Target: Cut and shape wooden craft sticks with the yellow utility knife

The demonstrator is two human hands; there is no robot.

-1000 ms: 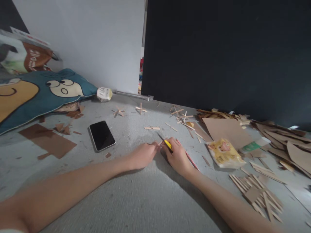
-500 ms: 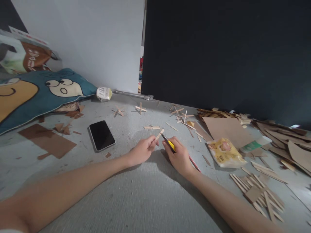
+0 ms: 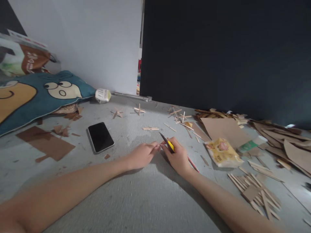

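Observation:
My right hand (image 3: 177, 157) is closed around a yellow-and-black utility knife (image 3: 171, 146), its dark blade pointing up and away to the left. My left hand (image 3: 143, 155) is pinched shut, its fingertips meeting the right hand's fingertips just below the blade. The wooden craft stick held in the left hand is now almost wholly hidden by the fingers. Just beyond both hands lie a few flat craft sticks (image 3: 150, 128). A thin red rod, perhaps a pen (image 3: 193, 164), shows beside my right wrist.
Left of the hands lie a phone (image 3: 100, 137) and a brown cardboard piece (image 3: 46, 142), before a blue pillow (image 3: 65, 85). Small stick crosses (image 3: 139, 110) stand farther back. On the right are a yellow tissue pack (image 3: 223, 153), a stick bundle (image 3: 255, 192) and cardboard scraps (image 3: 296, 152).
The stick that stuck out of my left hand has dropped out of sight between the fingers. My hands have come together at the fingertips, and the knife blade points more upward.

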